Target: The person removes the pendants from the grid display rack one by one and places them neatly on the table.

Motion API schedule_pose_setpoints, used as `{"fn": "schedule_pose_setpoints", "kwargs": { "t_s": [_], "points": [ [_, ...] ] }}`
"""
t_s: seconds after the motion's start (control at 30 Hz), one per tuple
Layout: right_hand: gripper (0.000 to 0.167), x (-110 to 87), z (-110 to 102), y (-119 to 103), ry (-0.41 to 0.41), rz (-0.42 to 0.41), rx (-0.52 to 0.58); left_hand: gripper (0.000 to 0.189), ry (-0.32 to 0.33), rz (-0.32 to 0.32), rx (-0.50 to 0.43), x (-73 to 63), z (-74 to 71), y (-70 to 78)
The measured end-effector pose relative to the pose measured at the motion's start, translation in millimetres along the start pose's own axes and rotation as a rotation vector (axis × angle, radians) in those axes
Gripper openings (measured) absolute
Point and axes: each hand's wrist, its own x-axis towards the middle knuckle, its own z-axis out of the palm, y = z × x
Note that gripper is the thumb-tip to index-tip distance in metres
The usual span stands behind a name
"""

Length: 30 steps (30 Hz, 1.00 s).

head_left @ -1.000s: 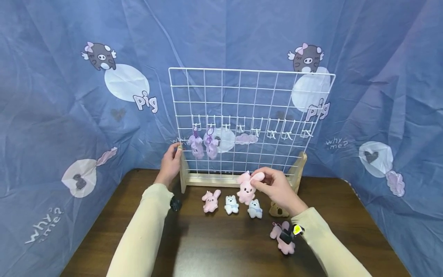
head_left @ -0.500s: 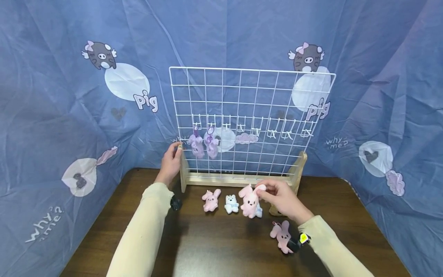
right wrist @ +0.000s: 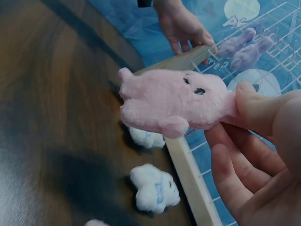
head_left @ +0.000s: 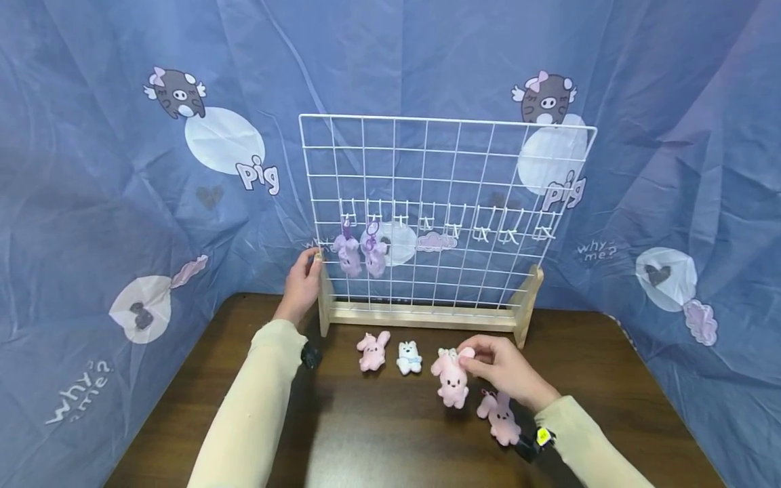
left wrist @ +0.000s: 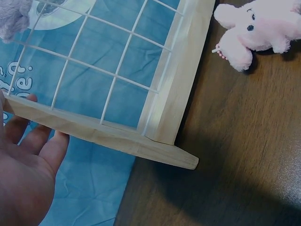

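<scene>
My right hand [head_left: 509, 371] pinches a pink bunny plush [head_left: 453, 385] by one ear, between thumb and fingers. In the right wrist view the held bunny [right wrist: 174, 101] lies sideways over two white bear plushes, a nearer bear [right wrist: 155, 188] and a partly covered bear [right wrist: 146, 137]. With my left hand [head_left: 301, 285] I grip the left wooden upright of a white wire grid rack [head_left: 421, 316]; in the left wrist view the fingers [left wrist: 54, 146] go behind the upright [left wrist: 94, 132]. Two purple plush keychains, an outer one [head_left: 350, 257] and an inner one [head_left: 375, 254], hang from the rack's left hooks.
On the brown table [head_left: 366, 434] lie a pink bunny [head_left: 372, 354], a white bear [head_left: 409, 359] and, beside my right wrist, another pink bunny [head_left: 503, 421]. Several white hooks [head_left: 482, 234] on the grid carry nothing. A blue printed cloth [head_left: 427, 61] surrounds the table.
My right hand has brought the held pink bunny down and toward me, slightly right, away from the rack, and it now covers most of the second white bear. The left hand stays on the upright.
</scene>
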Motion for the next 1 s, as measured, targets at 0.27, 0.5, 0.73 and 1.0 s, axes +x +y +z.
{"fn": "schedule_pose_setpoints", "kwargs": {
  "t_s": [0.27,0.5,0.73,1.0],
  "points": [
    [0.019,-12.2,-1.5,10.4,-0.022,0.048,-0.029,0.039,0.004,0.001,-0.016,1.3,-0.2,-2.5],
    [0.021,-17.2,1.7,19.2,-0.05,0.09,-0.063,0.04,0.006,0.011,-0.008,2.0,0.7,-2.3],
    [0.014,-17.4,6.0,32.5,-0.088,0.06,-0.231,0.04,-0.001,-0.007,-0.008,0.8,0.5,-2.6],
    [0.012,-15.0,8.5,33.4,-0.085,-0.029,-0.4,0.041,-0.002,-0.003,-0.003,1.1,1.1,0.2]
  ]
}}
